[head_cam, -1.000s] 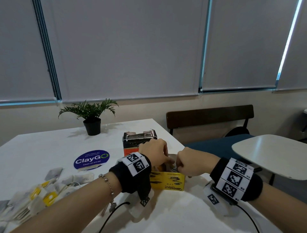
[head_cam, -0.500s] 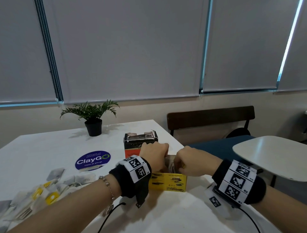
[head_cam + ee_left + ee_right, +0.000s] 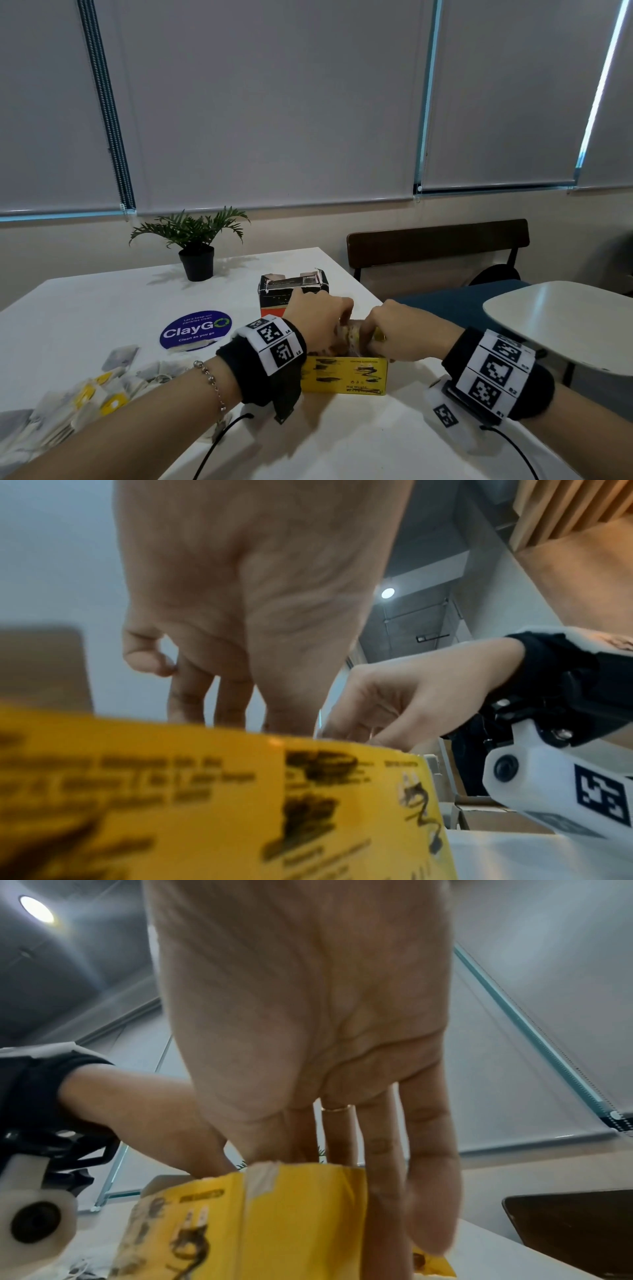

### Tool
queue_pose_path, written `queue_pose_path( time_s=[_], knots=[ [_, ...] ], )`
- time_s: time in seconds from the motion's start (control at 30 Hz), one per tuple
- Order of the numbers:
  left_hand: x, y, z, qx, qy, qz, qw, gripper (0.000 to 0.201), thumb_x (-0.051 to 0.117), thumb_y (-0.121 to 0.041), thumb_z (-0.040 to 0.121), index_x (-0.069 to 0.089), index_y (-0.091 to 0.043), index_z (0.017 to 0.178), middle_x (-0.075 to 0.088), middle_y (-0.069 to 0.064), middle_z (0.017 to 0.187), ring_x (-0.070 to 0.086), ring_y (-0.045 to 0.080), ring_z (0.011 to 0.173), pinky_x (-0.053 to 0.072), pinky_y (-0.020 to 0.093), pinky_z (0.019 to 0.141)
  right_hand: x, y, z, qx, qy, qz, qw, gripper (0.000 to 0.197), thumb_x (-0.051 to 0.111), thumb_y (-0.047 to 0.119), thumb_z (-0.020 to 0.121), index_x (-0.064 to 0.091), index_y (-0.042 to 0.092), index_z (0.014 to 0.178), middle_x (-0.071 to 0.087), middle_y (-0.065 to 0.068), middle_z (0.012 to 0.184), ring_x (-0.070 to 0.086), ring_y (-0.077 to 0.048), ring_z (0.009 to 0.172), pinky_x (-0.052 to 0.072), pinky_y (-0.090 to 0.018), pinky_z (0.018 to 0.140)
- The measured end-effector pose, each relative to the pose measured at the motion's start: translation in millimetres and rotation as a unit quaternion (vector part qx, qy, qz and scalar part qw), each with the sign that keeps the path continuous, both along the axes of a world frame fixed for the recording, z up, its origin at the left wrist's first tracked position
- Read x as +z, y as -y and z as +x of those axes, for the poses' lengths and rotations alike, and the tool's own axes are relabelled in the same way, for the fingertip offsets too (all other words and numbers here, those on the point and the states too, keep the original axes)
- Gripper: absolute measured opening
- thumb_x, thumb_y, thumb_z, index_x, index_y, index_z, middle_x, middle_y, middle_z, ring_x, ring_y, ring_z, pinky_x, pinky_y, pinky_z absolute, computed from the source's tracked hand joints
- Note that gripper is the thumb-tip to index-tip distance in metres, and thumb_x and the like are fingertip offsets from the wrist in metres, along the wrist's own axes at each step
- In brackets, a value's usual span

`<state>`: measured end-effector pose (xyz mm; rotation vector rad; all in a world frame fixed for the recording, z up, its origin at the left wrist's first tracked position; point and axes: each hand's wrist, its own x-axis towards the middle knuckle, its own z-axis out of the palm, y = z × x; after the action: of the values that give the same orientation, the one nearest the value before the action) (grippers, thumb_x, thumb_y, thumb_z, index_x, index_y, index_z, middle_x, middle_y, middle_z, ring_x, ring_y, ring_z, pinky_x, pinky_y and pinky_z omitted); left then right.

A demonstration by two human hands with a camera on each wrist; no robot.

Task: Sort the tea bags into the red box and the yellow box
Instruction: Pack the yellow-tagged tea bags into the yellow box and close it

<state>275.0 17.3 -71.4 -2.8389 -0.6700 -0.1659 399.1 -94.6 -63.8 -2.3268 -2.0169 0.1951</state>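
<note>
the small white paper tea bags (image 3: 85, 401) with yellow tags lie heaped on the white table (image 3: 342, 442), well to the left of both hands and nearer the left hand (image 3: 318, 318). that hand and the right hand (image 3: 400, 334) dip downward-pointing fingers into the open yellow cardboard box (image 3: 346, 375); what they hold is hidden. the red-and-black box (image 3: 291, 291) stands just behind. grey blinds back the room.

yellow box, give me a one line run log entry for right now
stage: both hands at yellow box top | left hand: fingers inside | right hand: fingers inside | tea bags: piled left
</note>
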Motion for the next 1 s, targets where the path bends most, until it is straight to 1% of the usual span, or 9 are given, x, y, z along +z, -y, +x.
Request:
queue_pose_path(
  time_s=[0.2,0.27,0.4,0.53,0.6,0.67,0.73,0.9,1.0],
  knots=[
    [3.5,6.6,-2.0,0.011,-0.067,0.045,0.997,0.033,0.056,-0.038,0.093,0.055,-0.02,0.121,0.064,0.005,0.112,0.059,0.026,0.106,0.036,0.042,0.096,-4.4,-1.4,1.5,0.002,-0.016,-0.033,0.999,0.029,0.046,0.016,0.094,0.071,0.016,0.109,0.071,-0.007,0.094,0.073,-0.018,0.071,0.062,-0.038,0.07],
    [3.3,6.2,-1.6,0.024,-0.078,0.038,0.996,0.036,0.057,-0.036,0.093,0.054,-0.021,0.125,0.063,0.006,0.115,0.058,0.027,0.109,0.035,0.043,0.097,-4.3,-1.3,2.1,-0.003,-0.009,-0.025,1.0,0.03,0.047,0.016,0.094,0.072,0.018,0.11,0.071,-0.007,0.1,0.073,-0.017,0.071,0.062,-0.036,0.069],
    [7.5,1.9,-7.9,0.012,0.006,0.017,1.0,0.015,0.057,-0.029,0.092,0.058,-0.023,0.106,0.065,-0.001,0.105,0.059,0.022,0.101,0.035,0.038,0.088,-2.4,0.7,4.2,-0.004,-0.011,0.005,1.0,0.026,0.051,0.018,0.096,0.07,0.021,0.113,0.067,-0.003,0.111,0.07,-0.012,0.067,0.057,-0.024,0.062],
    [10.6,-0.7,-14.1,-0.021,-0.026,-0.019,0.999,0.026,0.058,-0.027,0.092,0.051,-0.026,0.116,0.066,0.0,0.101,0.06,0.022,0.097,0.037,0.034,0.079,-5.3,-2.9,7.0,0.006,-0.005,-0.01,1.0,0.031,0.055,0.019,0.095,0.066,0.028,0.121,0.066,-0.004,0.115,0.071,-0.018,0.082,0.06,-0.031,0.069],
    [11.5,1.3,-15.5,-0.029,-0.062,-0.027,0.997,0.029,0.055,-0.022,0.094,0.05,-0.027,0.122,0.065,0.002,0.108,0.06,0.024,0.103,0.039,0.037,0.084,-6.6,-4.7,6.5,0.011,-0.006,-0.027,1.0,0.034,0.052,0.019,0.096,0.063,0.03,0.126,0.067,-0.004,0.115,0.072,-0.018,0.083,0.061,-0.032,0.071],
    [11.2,4.0,-16.9,-0.018,-0.096,-0.017,0.995,0.025,0.055,-0.021,0.094,0.057,-0.028,0.118,0.062,0.001,0.115,0.057,0.023,0.11,0.037,0.043,0.096,-6.9,-5.2,5.3,0.01,-0.02,-0.051,0.998,0.034,0.048,0.018,0.099,0.06,0.029,0.129,0.067,-0.005,0.116,0.073,-0.018,0.082,0.061,-0.03,0.069],
    [10.5,5.1,-18.0,-0.012,-0.096,-0.026,0.995,0.022,0.056,-0.02,0.094,0.062,-0.028,0.113,0.059,-0.001,0.117,0.054,0.021,0.111,0.035,0.043,0.099,-7.0,-4.5,5.1,0.006,-0.036,-0.06,0.998,0.034,0.047,0.019,0.1,0.06,0.028,0.13,0.068,-0.003,0.116,0.073,-0.017,0.081,0.06,-0.029,0.067],
    [11.3,1.5,-20.7,-0.038,-0.038,-0.037,0.998,0.02,0.057,-0.015,0.09,0.062,-0.026,0.106,0.057,-0.002,0.114,0.054,0.018,0.108,0.036,0.034,0.084,-2.5,1.1,6.8,-0.002,-0.031,0.0,1.0,0.028,0.048,0.019,0.099,0.068,0.025,0.118,0.067,0.005,0.098,0.071,-0.011,0.07,0.06,-0.032,0.076],
    [14.3,-0.7,-23.2,-0.056,-0.018,-0.033,0.998,0.016,0.063,-0.018,0.087,0.061,-0.025,0.102,0.061,-0.004,0.108,0.057,0.017,0.101,0.037,0.029,0.074,0.4,4.4,6.9,-0.004,-0.031,0.03,0.999,0.03,0.043,0.015,0.099,0.07,0.024,0.109,0.068,0.002,0.108,0.071,-0.011,0.067,0.059,-0.031,0.075]
  ],
)
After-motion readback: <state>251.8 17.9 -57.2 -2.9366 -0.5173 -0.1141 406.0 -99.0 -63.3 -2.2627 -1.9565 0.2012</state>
